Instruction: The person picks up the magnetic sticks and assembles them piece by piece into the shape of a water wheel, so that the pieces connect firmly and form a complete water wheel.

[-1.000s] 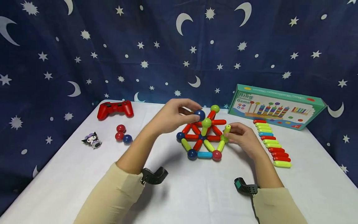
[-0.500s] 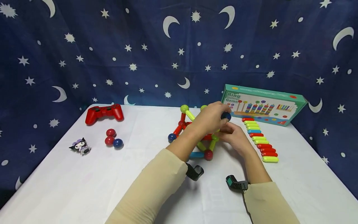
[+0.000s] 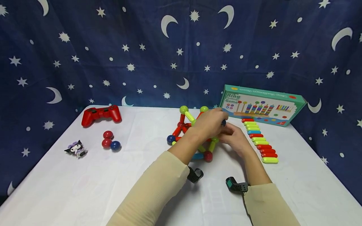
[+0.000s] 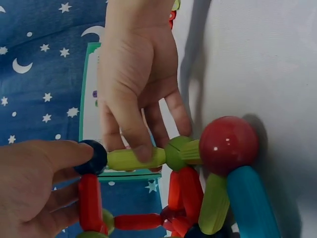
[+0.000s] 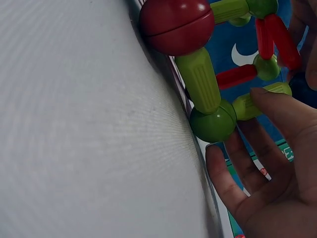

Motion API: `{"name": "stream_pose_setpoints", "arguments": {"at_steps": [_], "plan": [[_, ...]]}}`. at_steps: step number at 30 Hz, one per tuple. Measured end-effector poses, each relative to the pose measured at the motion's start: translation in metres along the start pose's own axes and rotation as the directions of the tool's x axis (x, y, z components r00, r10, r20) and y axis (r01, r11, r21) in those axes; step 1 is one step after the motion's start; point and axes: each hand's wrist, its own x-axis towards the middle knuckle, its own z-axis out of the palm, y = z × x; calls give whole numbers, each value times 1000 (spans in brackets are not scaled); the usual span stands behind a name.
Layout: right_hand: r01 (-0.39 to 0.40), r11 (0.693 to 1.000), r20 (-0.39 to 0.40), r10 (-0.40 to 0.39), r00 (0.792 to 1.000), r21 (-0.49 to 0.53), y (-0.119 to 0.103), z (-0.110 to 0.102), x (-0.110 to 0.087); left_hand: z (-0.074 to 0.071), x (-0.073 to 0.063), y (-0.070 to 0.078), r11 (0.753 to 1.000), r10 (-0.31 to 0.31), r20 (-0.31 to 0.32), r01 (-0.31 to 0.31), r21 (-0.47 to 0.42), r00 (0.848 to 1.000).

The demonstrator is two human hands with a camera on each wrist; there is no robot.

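fingers of the left hand (image 3: pixel 210 123) pinch a dark blue ball (image 4: pixel 92 156) right of centre in the head view, the left arm (image 3: pixel 152 188) slanting up from the bottom edge and covering part of the stick-and-ball model (image 3: pixel 181 125) mid-picture. the right arm (image 3: pixel 270 201) angles in from the lower right, its right hand (image 3: pixel 234 140) gripping a yellow-green rod (image 4: pixel 130 159) that meets the ball.

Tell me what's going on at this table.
A person's left hand holds a dark blue ball at the end of a yellow-green rod, and the right hand pinches that rod. The rod's other end meets a green ball of a ball-and-rod frame. Loose rods lie lined up near the Ring Challenge Game box; three loose balls sit left of the frame.
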Motion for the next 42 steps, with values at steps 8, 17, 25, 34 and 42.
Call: {"name": "stream_pose_setpoints", "arguments": {"at_steps": [8, 17, 25, 34, 42], "plan": [[-18, 999, -1, 19, 1000, 36, 0, 1, -1, -4, -6, -4, 1000, -23, 39, 24, -16, 999], [-8, 999, 18, 7, 1000, 48, 2, 1, -1, 1, -13, -15, 996, -57, 37, 59, -63, 998], [-15, 1000, 38, 15, 999, -4, 2, 1, -1, 1, -37, -33, 979, -56, -266, 0, -206, 962], [-83, 989, 55, 91, 994, -126, 2, -6, 0, 33, -81, -91, 731, -475, -482, 25, -682, 736], [-42, 984, 304, 94, 948, -171, -12, -22, -11, 52, -93, -128, 534, -546, -124, 229, -814, 829]]}}
